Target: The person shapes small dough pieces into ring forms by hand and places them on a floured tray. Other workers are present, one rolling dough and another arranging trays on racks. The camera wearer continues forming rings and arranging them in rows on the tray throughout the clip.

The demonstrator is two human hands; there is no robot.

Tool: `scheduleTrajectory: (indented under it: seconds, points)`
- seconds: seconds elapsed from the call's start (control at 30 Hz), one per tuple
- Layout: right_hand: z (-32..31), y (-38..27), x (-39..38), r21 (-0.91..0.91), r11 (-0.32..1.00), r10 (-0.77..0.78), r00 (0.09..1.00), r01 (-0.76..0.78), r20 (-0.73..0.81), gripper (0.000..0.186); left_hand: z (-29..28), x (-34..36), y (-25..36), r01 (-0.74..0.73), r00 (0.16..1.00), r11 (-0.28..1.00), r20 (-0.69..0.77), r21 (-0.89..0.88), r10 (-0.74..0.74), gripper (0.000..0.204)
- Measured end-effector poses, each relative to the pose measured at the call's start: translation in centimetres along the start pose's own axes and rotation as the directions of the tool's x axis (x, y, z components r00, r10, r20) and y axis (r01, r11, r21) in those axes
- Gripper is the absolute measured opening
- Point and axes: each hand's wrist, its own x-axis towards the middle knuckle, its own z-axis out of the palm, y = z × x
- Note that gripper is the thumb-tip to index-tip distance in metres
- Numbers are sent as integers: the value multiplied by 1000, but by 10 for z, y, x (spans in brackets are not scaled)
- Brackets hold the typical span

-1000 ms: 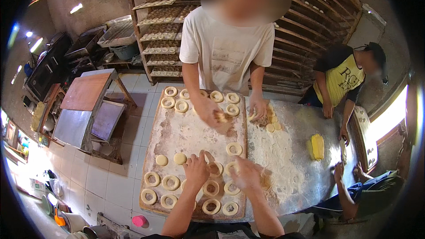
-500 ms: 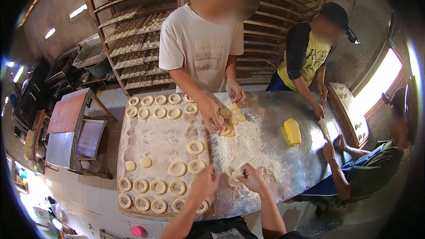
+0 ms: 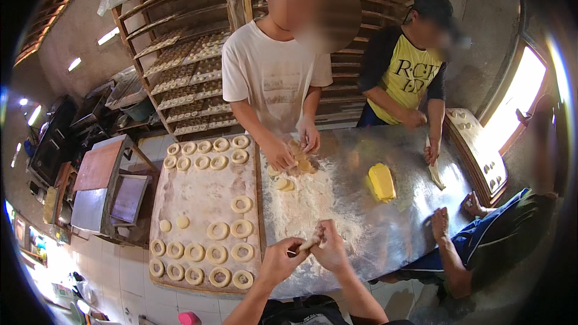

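Observation:
Above the near edge of the metal table (image 3: 355, 144), a small piece of pale dough (image 3: 309, 243) is pinched between both my hands. My left hand (image 3: 284, 260) grips its left end with thumb and fingers. The other end is in the fingers of my right hand (image 3: 330, 248). Loose flour (image 3: 301, 204) is spread on the metal just beyond my hands. To the left lies a floured wooden board (image 3: 205, 192) with rows of dough rings (image 3: 218, 230) and two small dough discs (image 3: 182, 221) on it.
Across the table, a person in a white shirt (image 3: 274, 72) handles flat dough rounds (image 3: 284, 185). A yellow block (image 3: 382, 182) sits right of the flour. Another person in a yellow shirt (image 3: 415, 66) holds a dough strip (image 3: 436, 174); a third person's hand (image 3: 440, 224) is nearby.
My left hand has come off the board's edge and joined my right hand. The dough piece is now held by both hands. The person in yellow has turned, and the view has shifted slightly.

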Motion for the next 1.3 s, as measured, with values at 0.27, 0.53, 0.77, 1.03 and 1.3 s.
scheduleTrajectory:
  seconds: [0.27,0.53,0.77,1.03,1.3]
  points:
    - [0,24,1,838,490,-127,931,-241,343,62,36,6,-17,-416,815,874,-324,251,480,47]
    - [3,-8,-2,603,790,-27,976,-112,218,51,36,0,-24,-369,929,682,-267,-632,255,30]
    - [20,-28,1,520,854,-189,921,-17,342,55,17,-6,-25,-176,884,908,-345,379,316,21]
    - [69,-40,23,602,798,-224,915,-25,335,55,-25,4,-56,-359,762,901,-481,242,433,13]
    - [136,-63,56,685,725,-285,871,-77,400,57,-95,16,-77,-276,747,904,-519,328,416,13]
